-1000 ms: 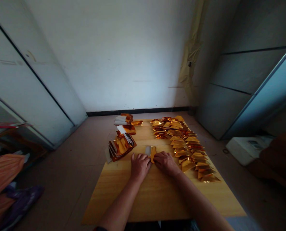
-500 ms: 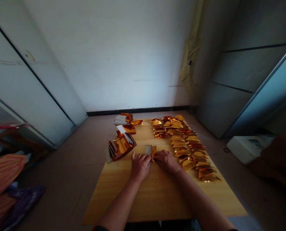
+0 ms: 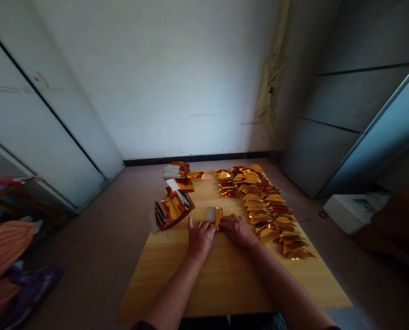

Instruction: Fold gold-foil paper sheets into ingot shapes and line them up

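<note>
A small piece of gold foil paper [image 3: 218,215] with a pale grey part on its left lies on the wooden board, partly folded over. My left hand [image 3: 201,236] has its curled fingers pressed on the near left part of the paper, its thumb sticking out to the left. From the right, my right hand [image 3: 238,230] pinches the paper's near right edge with its fingers together; its thumb is hidden. Left of my hands sits a stack of gold foil sheets [image 3: 174,208]. To the right stand rows of folded gold paper pieces [image 3: 259,201].
The wooden board [image 3: 225,284] stands before a white wall [image 3: 177,91]. More foil sheets [image 3: 182,168] lie at its far left. A grey cabinet [image 3: 328,133] rises on the right, near a white box [image 3: 347,213]. Orange cloth [image 3: 5,252] and a purple shoe [image 3: 32,288] are at left.
My right fingers have shifted slightly right, and the gold flap between my hands looks flatter and wider. My left hand stays almost in place.
</note>
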Demonstrator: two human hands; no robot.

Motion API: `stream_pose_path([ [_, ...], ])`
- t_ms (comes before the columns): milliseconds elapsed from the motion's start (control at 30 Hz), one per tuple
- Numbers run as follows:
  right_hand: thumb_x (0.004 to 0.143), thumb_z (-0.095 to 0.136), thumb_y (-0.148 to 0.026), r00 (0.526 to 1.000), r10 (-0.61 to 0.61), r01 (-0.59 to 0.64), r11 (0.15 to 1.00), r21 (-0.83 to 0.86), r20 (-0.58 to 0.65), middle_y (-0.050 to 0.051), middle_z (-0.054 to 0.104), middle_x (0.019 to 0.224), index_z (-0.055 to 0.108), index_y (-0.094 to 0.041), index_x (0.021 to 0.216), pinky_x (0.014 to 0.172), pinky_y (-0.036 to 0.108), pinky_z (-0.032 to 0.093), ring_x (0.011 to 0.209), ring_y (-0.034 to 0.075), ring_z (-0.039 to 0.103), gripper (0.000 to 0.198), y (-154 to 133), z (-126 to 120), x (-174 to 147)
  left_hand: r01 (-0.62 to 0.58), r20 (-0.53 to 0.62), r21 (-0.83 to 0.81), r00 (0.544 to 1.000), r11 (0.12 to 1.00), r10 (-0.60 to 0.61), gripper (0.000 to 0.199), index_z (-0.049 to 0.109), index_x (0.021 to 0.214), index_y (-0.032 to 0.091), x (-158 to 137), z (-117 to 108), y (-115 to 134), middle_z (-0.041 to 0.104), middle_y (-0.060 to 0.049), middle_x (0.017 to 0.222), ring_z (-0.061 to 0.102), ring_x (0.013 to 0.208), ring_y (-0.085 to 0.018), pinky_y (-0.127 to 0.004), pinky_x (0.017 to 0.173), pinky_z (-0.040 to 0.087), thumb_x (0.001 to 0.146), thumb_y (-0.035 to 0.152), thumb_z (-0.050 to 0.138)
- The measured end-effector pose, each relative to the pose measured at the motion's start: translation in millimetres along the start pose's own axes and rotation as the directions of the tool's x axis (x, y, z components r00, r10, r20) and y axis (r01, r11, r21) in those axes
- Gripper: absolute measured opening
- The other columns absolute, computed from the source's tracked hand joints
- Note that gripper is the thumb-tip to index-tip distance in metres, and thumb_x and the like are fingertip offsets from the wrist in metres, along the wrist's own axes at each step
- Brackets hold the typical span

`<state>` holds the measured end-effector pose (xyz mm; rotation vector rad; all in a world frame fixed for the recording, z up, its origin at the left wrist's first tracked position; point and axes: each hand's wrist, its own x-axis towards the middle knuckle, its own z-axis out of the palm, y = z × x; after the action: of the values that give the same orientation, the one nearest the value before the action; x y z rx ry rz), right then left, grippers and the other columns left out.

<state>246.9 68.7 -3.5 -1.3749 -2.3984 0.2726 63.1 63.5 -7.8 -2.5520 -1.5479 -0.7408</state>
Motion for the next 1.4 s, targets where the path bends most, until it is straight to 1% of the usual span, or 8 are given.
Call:
stream_pose_path([
  [167,0.094,0.043,-0.023,1.0,0.006,-0.005,1.0,-0.014,0.017,0.004,0.062,0.118,0.066,-0.031,0.112,0.085,0.033,0.035,0.1,0.019,0.051,0.03,-1,-1,1,0.017,-0.012,-0.028,1.0,0.999,-0.017,0.019,0.068,0.084,0.028,-2,0,-3,0.072,-0.001,0.096,0.062,0.088,-0.018,-0.06,0.108,0.012,0.089,0.022,0.051],
  [400,0.095,0.044,-0.031,0.999,0.016,-0.013,0.998,-0.061,0.048,0.002,0.06,0.122,0.066,-0.037,0.111,0.087,0.033,0.035,0.103,0.019,0.05,0.027,0,2,3,0.027,-0.002,-0.049,1.0,0.998,-0.027,0.019,0.067,0.086,0.028,-1,-3,-4,0.072,0.0,0.095,0.063,0.088,-0.018,-0.061,0.108,0.013,0.089,0.02,0.05],
  [567,0.095,0.046,-0.034,1.0,-0.013,0.014,0.997,-0.072,0.007,0.003,0.059,0.123,0.068,-0.036,0.109,0.087,0.033,0.035,0.104,0.019,0.05,0.026,5,7,2,0.026,0.001,-0.076,1.0,0.997,-0.026,0.018,0.066,0.088,0.028,-2,-3,-4,0.071,0.0,0.099,0.063,0.092,-0.019,-0.062,0.109,0.009,0.087,0.018,0.051],
  [733,0.095,0.044,-0.036,0.999,-0.041,0.042,0.997,-0.059,0.022,0.003,0.062,0.118,0.067,-0.036,0.109,0.085,0.033,0.036,0.101,0.019,0.051,0.027,6,7,3,0.042,0.019,-0.091,0.999,0.995,-0.04,0.031,0.062,0.102,0.026,-5,-5,-3,0.071,-0.002,0.099,0.062,0.096,-0.02,-0.061,0.111,0.007,0.079,0.009,0.053],
  [933,0.096,0.044,-0.034,0.999,-0.033,0.034,0.998,-0.046,0.011,0.001,0.065,0.113,0.07,-0.035,0.103,0.082,0.032,0.037,0.099,0.019,0.052,0.027,5,2,6,-0.021,0.072,-0.084,0.997,0.996,0.027,0.028,0.065,0.095,0.028,-7,-10,-5,0.067,-0.003,0.112,0.059,0.104,-0.023,-0.064,0.109,0.005,0.076,0.011,0.053],
  [1100,0.093,0.05,-0.034,0.999,-0.042,0.042,0.999,-0.016,-0.009,0.001,0.065,0.111,0.071,-0.033,0.099,0.083,0.03,0.038,0.099,0.018,0.053,0.022,10,5,8,-0.062,0.103,-0.073,0.992,0.995,0.07,0.036,0.064,0.103,0.031,-10,-13,-11,0.065,-0.003,0.117,0.057,0.108,-0.023,-0.065,0.109,0.009,0.077,0.01,0.052],
  [1267,0.093,0.049,-0.032,0.996,-0.089,0.089,0.996,0.02,-0.014,0.004,0.066,0.103,0.071,-0.025,0.097,0.085,0.028,0.04,0.094,0.016,0.056,0.023,15,11,16,-0.069,0.147,-0.093,0.986,0.993,0.082,0.04,0.064,0.105,0.033,-10,-14,-15,0.064,-0.002,0.12,0.056,0.111,-0.022,-0.065,0.109,0.011,0.078,0.008,0.05],
  [1400,0.093,0.048,-0.03,0.999,-0.01,0.012,0.999,-0.035,0.038,0.005,0.065,0.095,0.068,-0.021,0.092,0.08,0.025,0.041,0.089,0.015,0.058,0.022,10,8,22,-0.067,0.156,-0.078,0.985,0.995,0.078,0.04,0.064,0.107,0.033,-11,-13,-16,0.063,-0.002,0.122,0.055,0.113,-0.022,-0.063,0.108,0.016,0.078,0.009,0.051],
])
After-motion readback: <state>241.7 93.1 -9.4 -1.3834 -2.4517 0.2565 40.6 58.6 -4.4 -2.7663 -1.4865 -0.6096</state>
